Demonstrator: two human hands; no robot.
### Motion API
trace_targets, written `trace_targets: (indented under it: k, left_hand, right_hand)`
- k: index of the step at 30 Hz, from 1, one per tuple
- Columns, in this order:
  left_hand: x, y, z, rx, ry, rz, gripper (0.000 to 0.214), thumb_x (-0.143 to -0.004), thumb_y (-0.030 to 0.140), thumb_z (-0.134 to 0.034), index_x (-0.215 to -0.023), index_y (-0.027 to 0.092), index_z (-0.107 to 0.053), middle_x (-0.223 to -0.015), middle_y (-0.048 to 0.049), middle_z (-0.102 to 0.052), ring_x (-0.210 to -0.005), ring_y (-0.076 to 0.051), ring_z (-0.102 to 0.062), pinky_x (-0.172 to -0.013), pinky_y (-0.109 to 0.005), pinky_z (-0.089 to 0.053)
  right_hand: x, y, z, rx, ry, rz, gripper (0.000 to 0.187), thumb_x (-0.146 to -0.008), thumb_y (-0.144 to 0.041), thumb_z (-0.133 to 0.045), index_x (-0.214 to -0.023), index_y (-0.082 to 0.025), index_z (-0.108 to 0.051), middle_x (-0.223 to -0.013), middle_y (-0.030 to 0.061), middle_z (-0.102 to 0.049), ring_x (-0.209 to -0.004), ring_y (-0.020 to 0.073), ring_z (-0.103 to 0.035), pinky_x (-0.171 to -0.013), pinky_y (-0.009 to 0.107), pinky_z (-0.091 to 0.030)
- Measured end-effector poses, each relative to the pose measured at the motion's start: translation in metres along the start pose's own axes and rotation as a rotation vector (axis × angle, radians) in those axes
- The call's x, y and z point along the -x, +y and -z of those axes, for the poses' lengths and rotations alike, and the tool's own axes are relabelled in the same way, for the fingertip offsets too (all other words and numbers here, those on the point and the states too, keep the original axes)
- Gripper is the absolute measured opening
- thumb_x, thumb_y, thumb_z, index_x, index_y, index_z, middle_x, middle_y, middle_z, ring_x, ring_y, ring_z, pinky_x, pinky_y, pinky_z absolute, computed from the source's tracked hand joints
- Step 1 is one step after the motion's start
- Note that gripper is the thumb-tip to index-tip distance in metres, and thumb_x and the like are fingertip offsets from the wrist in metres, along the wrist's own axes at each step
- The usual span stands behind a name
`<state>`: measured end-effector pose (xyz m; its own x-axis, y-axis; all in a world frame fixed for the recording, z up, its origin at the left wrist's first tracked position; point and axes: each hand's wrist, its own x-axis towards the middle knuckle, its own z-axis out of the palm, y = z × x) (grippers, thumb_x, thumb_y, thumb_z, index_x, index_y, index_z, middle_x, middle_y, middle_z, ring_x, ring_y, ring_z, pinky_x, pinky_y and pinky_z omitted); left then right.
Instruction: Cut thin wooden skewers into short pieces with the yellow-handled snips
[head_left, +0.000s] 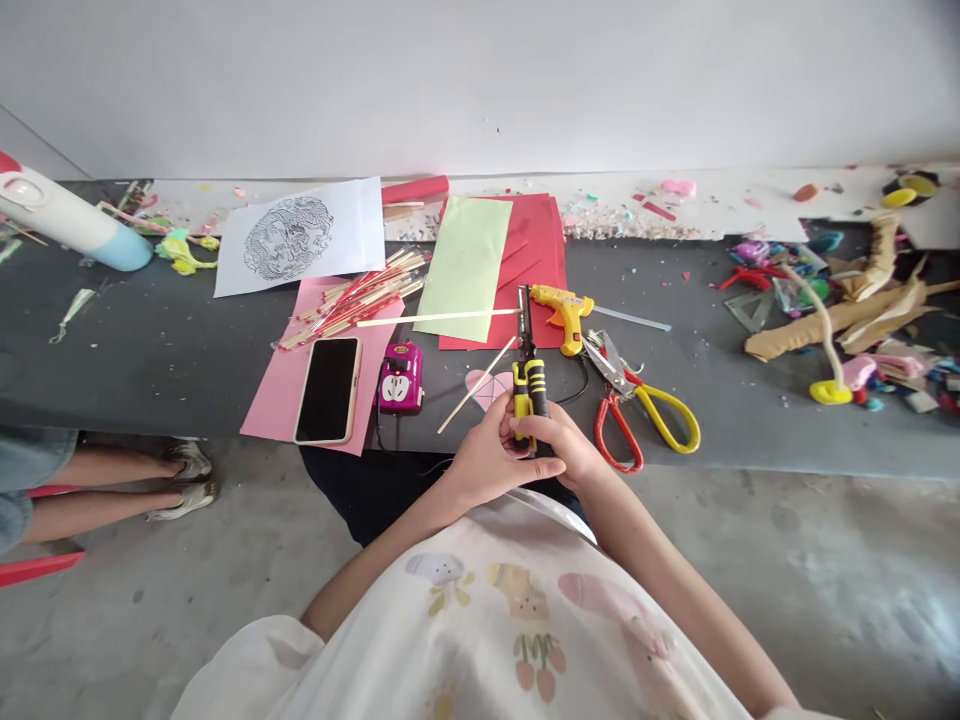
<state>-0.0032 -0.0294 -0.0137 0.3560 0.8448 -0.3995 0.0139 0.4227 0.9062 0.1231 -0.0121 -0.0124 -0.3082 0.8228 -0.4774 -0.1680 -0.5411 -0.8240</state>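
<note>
Both my hands are at the front edge of the dark table, closed around a pair of pliers (537, 376) with yellow-and-black handles. My left hand (484, 455) wraps the handles from the left, and my right hand (568, 447) grips from the right. Pointing away from me, the narrow dark jaws meet the right end of a long thin wooden stick (435, 319). A shorter stick (475, 385) lies slanted left of the handles, beside a pink paper piece (486, 387) with lines on it, partly hidden by my hands.
Right of my hands lie scissors (613, 372) and a yellow glue gun (564, 308). To the left are a phone (328, 390), a purple socket block (400, 380) and bundled sticks (367, 298). Green paper (463, 265) overlaps red sheets (541, 240). Craft scraps (847, 310) crowd the far right.
</note>
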Motion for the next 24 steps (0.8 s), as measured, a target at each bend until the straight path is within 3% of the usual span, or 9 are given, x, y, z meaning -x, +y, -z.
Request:
trace_targets:
  k: [3, 6, 11, 14, 21, 24]
  left_hand:
    - [0.001, -0.002, 0.0, 0.034, -0.004, 0.018, 0.1, -0.058, 0.033, -0.085, -0.141, 0.029, -0.029, -0.136, -0.0098, -0.051, -0.118, -0.023, -0.056, -0.095, -0.035, -0.05]
    - [0.002, -0.004, 0.001, 0.052, -0.001, 0.055, 0.107, -0.058, 0.036, -0.085, -0.144, 0.027, -0.022, -0.142, -0.0134, -0.044, -0.12, -0.025, -0.055, -0.099, -0.04, -0.047]
    - [0.003, -0.005, 0.003, -0.097, 0.041, 0.158, 0.091, -0.059, 0.045, -0.083, -0.134, 0.022, -0.037, -0.134, -0.0148, -0.052, -0.109, -0.028, -0.061, -0.089, -0.042, -0.053]
    - [0.004, -0.005, 0.004, -0.208, 0.059, 0.144, 0.081, -0.058, 0.047, -0.083, -0.126, 0.023, -0.045, -0.125, -0.0117, -0.059, -0.105, -0.028, -0.063, -0.086, -0.042, -0.054]
    - [0.005, -0.001, 0.001, -0.11, 0.043, 0.127, 0.092, -0.062, 0.045, -0.082, -0.134, 0.02, -0.03, -0.128, -0.0149, -0.056, -0.106, -0.024, -0.063, -0.089, -0.039, -0.053]
    - [0.006, 0.0, 0.0, -0.093, 0.053, 0.127, 0.087, -0.062, 0.046, -0.081, -0.13, 0.019, -0.033, -0.126, -0.0152, -0.056, -0.105, -0.025, -0.063, -0.089, -0.039, -0.052]
  right_hand:
    - [0.003, -0.004, 0.001, 0.038, -0.003, 0.032, 0.009, -0.069, -0.025, -0.061, -0.075, -0.019, -0.058, -0.071, -0.0001, -0.061, -0.067, 0.0158, -0.055, -0.061, 0.028, -0.043]
    - [0.004, -0.005, 0.003, 0.065, 0.022, 0.048, 0.013, -0.07, -0.027, -0.063, -0.079, -0.019, -0.058, -0.075, 0.0003, -0.061, -0.069, 0.0157, -0.055, -0.062, 0.028, -0.043]
    - [0.0, 0.002, 0.006, 0.103, 0.116, 0.072, 0.019, -0.07, -0.032, -0.066, -0.082, -0.019, -0.057, -0.077, 0.0001, -0.061, -0.072, 0.0158, -0.054, -0.064, 0.028, -0.042]
    - [0.0, 0.006, 0.008, 0.113, 0.124, 0.083, 0.021, -0.071, -0.033, -0.066, -0.083, -0.019, -0.057, -0.078, 0.0005, -0.062, -0.075, 0.017, -0.056, -0.067, 0.029, -0.043]
    - [0.001, 0.005, 0.005, 0.086, 0.142, 0.075, 0.023, -0.072, -0.034, -0.066, -0.086, -0.019, -0.055, -0.078, 0.0003, -0.062, -0.073, 0.0171, -0.056, -0.066, 0.03, -0.043]
    - [0.001, 0.003, 0.005, 0.069, 0.143, 0.063, 0.024, -0.071, -0.034, -0.067, -0.086, -0.019, -0.055, -0.077, 0.0001, -0.061, -0.073, 0.017, -0.056, -0.066, 0.03, -0.044]
